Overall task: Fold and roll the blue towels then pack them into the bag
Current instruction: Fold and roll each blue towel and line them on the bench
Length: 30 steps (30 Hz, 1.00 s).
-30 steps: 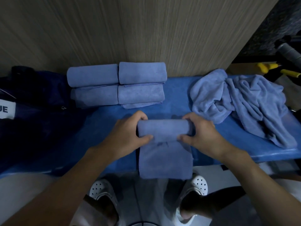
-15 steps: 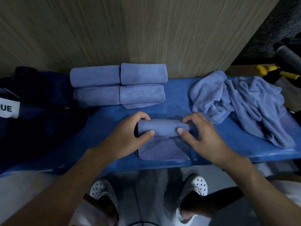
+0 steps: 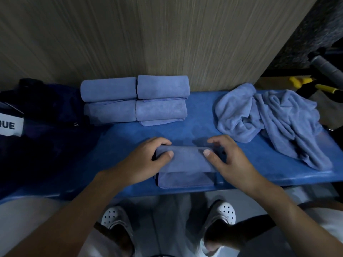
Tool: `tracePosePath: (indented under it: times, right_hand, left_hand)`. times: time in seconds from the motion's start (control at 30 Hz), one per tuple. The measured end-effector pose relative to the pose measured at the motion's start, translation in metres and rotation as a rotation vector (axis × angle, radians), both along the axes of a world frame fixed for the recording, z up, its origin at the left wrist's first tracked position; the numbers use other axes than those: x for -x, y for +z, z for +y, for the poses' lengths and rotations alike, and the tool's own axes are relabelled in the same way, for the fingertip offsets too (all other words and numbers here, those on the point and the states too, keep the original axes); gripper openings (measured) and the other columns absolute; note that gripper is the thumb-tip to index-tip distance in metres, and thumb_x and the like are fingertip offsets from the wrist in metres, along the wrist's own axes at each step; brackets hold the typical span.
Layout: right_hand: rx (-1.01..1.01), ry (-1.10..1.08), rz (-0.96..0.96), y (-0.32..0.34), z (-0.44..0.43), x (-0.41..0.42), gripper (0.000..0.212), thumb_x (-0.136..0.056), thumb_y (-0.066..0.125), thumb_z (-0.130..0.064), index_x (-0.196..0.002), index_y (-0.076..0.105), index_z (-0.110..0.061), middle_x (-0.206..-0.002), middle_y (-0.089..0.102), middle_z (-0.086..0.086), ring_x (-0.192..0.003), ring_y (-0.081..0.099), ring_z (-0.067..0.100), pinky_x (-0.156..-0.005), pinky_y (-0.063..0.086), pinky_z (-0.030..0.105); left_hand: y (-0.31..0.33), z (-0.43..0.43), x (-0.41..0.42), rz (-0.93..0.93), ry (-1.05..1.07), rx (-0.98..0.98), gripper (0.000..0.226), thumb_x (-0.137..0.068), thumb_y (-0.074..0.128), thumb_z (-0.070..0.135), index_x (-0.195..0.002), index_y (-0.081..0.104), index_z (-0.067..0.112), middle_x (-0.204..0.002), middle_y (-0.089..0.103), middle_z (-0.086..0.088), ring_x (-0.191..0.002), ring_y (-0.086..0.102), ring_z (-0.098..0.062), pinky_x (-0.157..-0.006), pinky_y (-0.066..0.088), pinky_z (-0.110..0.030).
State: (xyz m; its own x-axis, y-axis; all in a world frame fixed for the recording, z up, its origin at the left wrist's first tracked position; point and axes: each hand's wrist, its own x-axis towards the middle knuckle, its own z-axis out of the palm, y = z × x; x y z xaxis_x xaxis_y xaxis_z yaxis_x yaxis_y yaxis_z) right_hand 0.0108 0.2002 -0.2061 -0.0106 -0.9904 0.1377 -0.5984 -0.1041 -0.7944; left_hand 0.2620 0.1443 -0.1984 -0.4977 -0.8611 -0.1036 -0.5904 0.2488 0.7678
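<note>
Tabletop (image 3: 120, 154): towel roll (image 3: 187, 161) between left hand (image 3: 143, 160), right hand (image 3: 230, 162).

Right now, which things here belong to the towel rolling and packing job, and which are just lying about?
Job: half-rolled towel, gripped by left hand and right hand; four rolled towels, stacked; heap of unfolded towels; dark blue bag at the left.
Lying about: yellow-handled tools and grey tube, past the right end of the bench.
</note>
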Motion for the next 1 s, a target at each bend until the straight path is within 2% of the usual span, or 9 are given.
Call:
tracePosePath:
  times: [0.17, 0.27, 0.37, 0.5, 0.63, 0.73, 0.87, 0.93, 1.0]
  right_hand:
    - [-0.117, 0.198, 0.043, 0.007, 0.001, 0.008, 0.069, -0.066, 0.081, -0.036, -0.125, 0.045, -0.039, -0.127, 0.046, -0.008, -0.122, 0.042, -0.001, -0.105, 0.034, 0.016]
    - [-0.144, 0.153, 0.008, 0.005, -0.001, 0.008, 0.065, -0.075, 0.078, -0.010, -0.126, 0.046, -0.032, -0.123, 0.052, -0.011, -0.116, 0.048, -0.004, -0.101, 0.041, 0.022]
    - [-0.162, 0.040, -0.120, 0.004, -0.006, 0.005, 0.051, -0.085, 0.071, -0.022, -0.128, 0.047, -0.030, -0.112, 0.060, -0.015, -0.102, 0.059, 0.000, -0.089, 0.050, 0.023]
    - [-0.221, -0.042, -0.094, 0.001, -0.013, 0.002, 0.060, -0.085, 0.049, -0.056, -0.136, 0.039, -0.026, -0.080, 0.061, -0.007, -0.075, 0.058, 0.001, -0.074, 0.047, 0.026]
    - [-0.172, 0.048, 0.059, -0.003, -0.016, 0.004, 0.082, -0.076, 0.069, -0.058, -0.143, 0.031, -0.030, -0.129, 0.044, -0.006, -0.123, 0.042, 0.012, -0.104, 0.040, 0.038]
    - [-0.116, 0.146, 0.174, -0.006, -0.017, 0.008, 0.079, -0.068, 0.070, -0.039, -0.139, 0.038, -0.033, -0.135, 0.035, -0.010, -0.129, 0.034, 0.013, -0.108, 0.035, 0.048]
    - [-0.042, 0.026, 0.087, -0.007, -0.023, 0.004, 0.053, -0.088, 0.067, -0.023, -0.136, 0.045, -0.019, -0.120, 0.053, -0.006, -0.111, 0.053, 0.010, -0.096, 0.048, 0.033]
    - [-0.061, -0.065, 0.019, -0.003, -0.028, 0.000, 0.047, -0.094, 0.059, -0.029, -0.137, 0.044, -0.019, -0.107, 0.058, -0.010, -0.098, 0.056, 0.000, -0.082, 0.045, 0.012]
    - [-0.043, -0.149, -0.022, 0.001, -0.032, -0.003, 0.043, -0.096, 0.054, -0.033, -0.135, 0.045, -0.018, -0.094, 0.057, -0.016, -0.087, 0.055, -0.009, -0.071, 0.042, 0.005]
  left_hand:
    - [0.004, -0.003, -0.006, -0.009, -0.100, -0.017, 0.067, -0.071, 0.079, 0.047, -0.128, 0.044, 0.041, -0.126, 0.044, 0.030, -0.122, 0.042, 0.006, -0.100, 0.037, -0.017]
    - [-0.001, -0.007, -0.008, 0.035, -0.063, 0.026, 0.055, -0.074, 0.079, 0.028, -0.117, 0.047, 0.039, -0.117, 0.053, 0.020, -0.111, 0.052, 0.000, -0.094, 0.046, -0.027]
    - [-0.001, -0.010, -0.006, 0.125, 0.039, -0.034, 0.032, -0.080, 0.073, 0.037, -0.104, 0.052, 0.038, -0.093, 0.063, 0.012, -0.083, 0.062, -0.005, -0.075, 0.053, -0.037]
    - [-0.004, -0.013, -0.005, 0.036, 0.163, -0.102, 0.036, -0.086, 0.059, 0.056, -0.115, 0.048, 0.038, -0.082, 0.062, 0.007, -0.076, 0.061, -0.009, -0.072, 0.050, -0.034]
    - [-0.006, -0.013, -0.006, -0.066, 0.171, -0.023, 0.061, -0.084, 0.060, 0.059, -0.136, 0.040, 0.036, -0.113, 0.051, 0.010, -0.100, 0.052, -0.010, -0.087, 0.040, -0.028]
    - [-0.005, -0.011, -0.008, -0.047, 0.052, -0.013, 0.080, -0.077, 0.077, 0.045, -0.142, 0.031, 0.039, -0.130, 0.038, 0.015, -0.116, 0.044, -0.006, -0.099, 0.038, -0.027]
    - [-0.004, -0.014, -0.004, 0.035, 0.044, 0.157, 0.049, -0.083, 0.074, 0.015, -0.125, 0.051, 0.029, -0.117, 0.049, 0.014, -0.105, 0.051, -0.003, -0.090, 0.044, -0.022]
    - [0.001, -0.017, 0.002, 0.109, 0.140, 0.204, 0.026, -0.087, 0.070, 0.013, -0.110, 0.059, 0.021, -0.097, 0.060, 0.010, -0.091, 0.057, -0.002, -0.076, 0.046, -0.017]
    - [0.003, -0.020, 0.008, 0.177, 0.231, 0.200, 0.014, -0.090, 0.067, 0.019, -0.101, 0.061, 0.014, -0.084, 0.063, 0.008, -0.080, 0.059, -0.001, -0.069, 0.046, -0.015]
